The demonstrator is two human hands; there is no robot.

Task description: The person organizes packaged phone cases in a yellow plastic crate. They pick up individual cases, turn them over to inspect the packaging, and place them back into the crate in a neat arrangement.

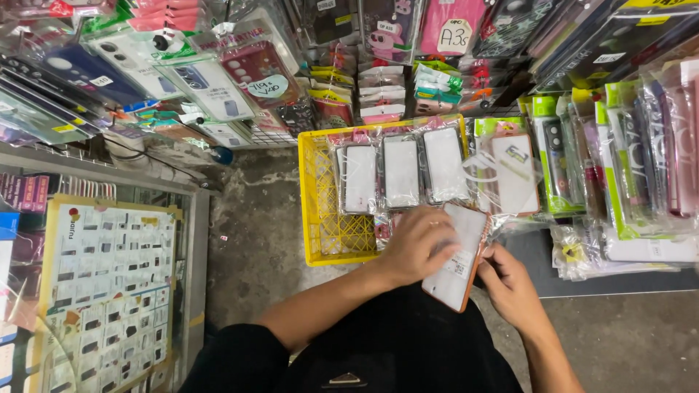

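Yellow crate of packaged cases sits behind both hands' phone case.

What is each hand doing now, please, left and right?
Left hand: lies on top of the orange-edged phone case, fingers curled over it.
Right hand: grips the same case's lower edge.
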